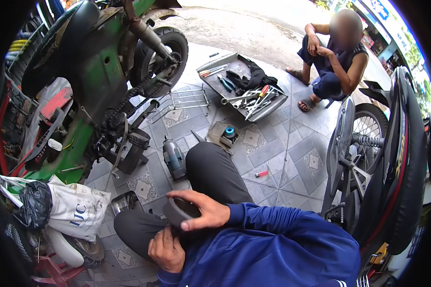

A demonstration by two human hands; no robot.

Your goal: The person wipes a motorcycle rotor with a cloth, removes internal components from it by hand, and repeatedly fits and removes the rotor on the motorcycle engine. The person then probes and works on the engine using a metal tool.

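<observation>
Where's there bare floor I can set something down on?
Bare tiles lie between the red lighter, the sandals and the motorbike at right. It's crowded in the tool tray and around the white bag.

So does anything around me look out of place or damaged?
No clear spill. A small red item, perhaps a lighter, lies by itself on the floor tiles, apart from the tool tray, so it seems stray. Inside the tray, tools are heaped at odd angles. The dark round part in your right hand shows no clear damage.
</observation>
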